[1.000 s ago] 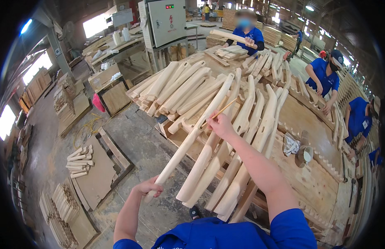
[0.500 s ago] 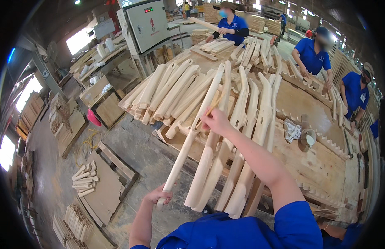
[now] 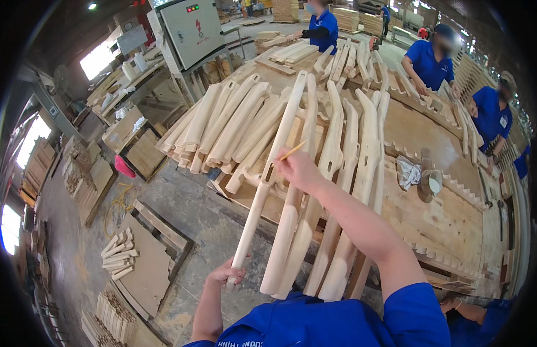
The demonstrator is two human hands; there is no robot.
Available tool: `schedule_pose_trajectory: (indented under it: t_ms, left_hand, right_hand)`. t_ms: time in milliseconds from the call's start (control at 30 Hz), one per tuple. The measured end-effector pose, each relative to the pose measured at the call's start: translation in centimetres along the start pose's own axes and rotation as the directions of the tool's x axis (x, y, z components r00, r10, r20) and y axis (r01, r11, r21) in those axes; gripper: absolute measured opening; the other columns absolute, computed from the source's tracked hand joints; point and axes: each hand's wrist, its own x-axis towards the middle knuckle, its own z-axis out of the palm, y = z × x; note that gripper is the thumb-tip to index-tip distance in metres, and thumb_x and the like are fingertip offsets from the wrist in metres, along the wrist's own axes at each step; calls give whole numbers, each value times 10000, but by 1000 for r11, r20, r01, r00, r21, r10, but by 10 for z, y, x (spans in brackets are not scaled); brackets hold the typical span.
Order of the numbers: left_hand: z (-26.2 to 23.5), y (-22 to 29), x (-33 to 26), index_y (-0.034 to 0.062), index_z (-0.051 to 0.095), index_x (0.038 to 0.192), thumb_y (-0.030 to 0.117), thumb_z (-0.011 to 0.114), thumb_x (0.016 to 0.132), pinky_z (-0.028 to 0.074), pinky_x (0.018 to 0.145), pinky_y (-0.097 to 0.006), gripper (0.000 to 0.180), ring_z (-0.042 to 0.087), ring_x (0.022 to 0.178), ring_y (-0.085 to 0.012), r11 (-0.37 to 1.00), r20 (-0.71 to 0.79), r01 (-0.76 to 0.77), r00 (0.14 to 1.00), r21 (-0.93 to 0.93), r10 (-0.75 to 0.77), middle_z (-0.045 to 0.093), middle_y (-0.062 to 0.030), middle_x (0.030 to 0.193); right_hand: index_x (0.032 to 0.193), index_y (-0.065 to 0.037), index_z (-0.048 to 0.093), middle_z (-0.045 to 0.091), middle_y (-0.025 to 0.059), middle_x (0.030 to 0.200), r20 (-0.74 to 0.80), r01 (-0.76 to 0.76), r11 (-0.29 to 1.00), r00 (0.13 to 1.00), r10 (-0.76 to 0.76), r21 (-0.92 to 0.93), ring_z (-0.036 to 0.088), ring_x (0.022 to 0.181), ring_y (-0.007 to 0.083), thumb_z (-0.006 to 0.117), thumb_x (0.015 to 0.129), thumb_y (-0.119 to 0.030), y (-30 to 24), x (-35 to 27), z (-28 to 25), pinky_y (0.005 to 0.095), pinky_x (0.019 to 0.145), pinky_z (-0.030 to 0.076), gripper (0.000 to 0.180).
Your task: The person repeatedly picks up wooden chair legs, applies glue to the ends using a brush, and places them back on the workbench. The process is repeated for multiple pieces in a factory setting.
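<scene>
My left hand [image 3: 227, 273] is wrapped round the near end of a long, pale wooden leg [image 3: 257, 218], which slopes away from me with its far end up on the table. My right hand [image 3: 295, 171] is closed on a thin yellow stick [image 3: 293, 151], pencil-like in shape, its upper end showing above the fingers. The fingertips are at the slot cut in the leg; the stick's lower tip is hidden. Just right of this leg, several similar curved wooden legs [image 3: 332, 151] with slots lie side by side, their near ends jutting past the table edge.
A heap of pale wooden legs [image 3: 225, 124] covers the table's left side. On the table [image 3: 416, 222] at right are a cup of white liquid [image 3: 432, 183] and a crumpled white cloth [image 3: 408, 172]. Co-workers [image 3: 431, 65] stand opposite. A grey electrical cabinet [image 3: 192, 33] stands far left.
My view has shifted slightly. The yellow stick has tilted over to the right in my right hand, which stays by the slot. My left hand keeps its hold on the leg.
</scene>
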Motion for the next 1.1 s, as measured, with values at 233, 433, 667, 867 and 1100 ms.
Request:
schedule_pose_trajectory:
  t_ms: [233,433,667,867,1100]
  left_hand:
    - [-2,-3,10,119,277,1363,44,672,687,423,474,-285,787,501,490,-151,999,19,-23,1000,29,23,497,-65,653]
    - [-7,-5,11,128,285,1353,42,671,675,427,467,-291,785,502,490,-153,999,1,-19,1000,36,19,500,-71,660]
    - [-2,-5,9,100,304,1340,38,672,692,428,461,-270,748,510,517,-134,998,-40,-11,999,54,13,516,-56,693]
    - [70,54,-7,90,344,1319,86,665,726,468,503,-299,675,554,565,-171,817,-419,17,865,577,278,553,-84,728]
    - [161,123,-18,113,347,1342,105,582,780,497,550,-406,609,608,718,-281,-513,-206,485,837,708,506,533,-118,901]
  right_hand:
    - [848,-19,472,571,104,633,43,54,992,998,-49,-117,606,599,194,537,880,-107,-1,-2,-2,318,550,456,113]
    - [835,-18,479,535,135,623,130,-150,984,982,136,99,567,593,294,560,853,-126,-8,0,-3,357,561,441,135]
    - [810,-10,481,536,104,604,150,-101,994,984,94,42,547,528,216,558,864,-112,-1,-1,-5,322,495,415,139]
    - [847,-54,462,579,28,698,-512,86,831,820,254,550,513,501,80,541,895,-109,26,11,-50,209,460,405,108]
    - [873,-44,456,555,34,702,-493,43,772,792,361,634,522,502,81,555,892,-138,27,14,-58,206,442,406,138]
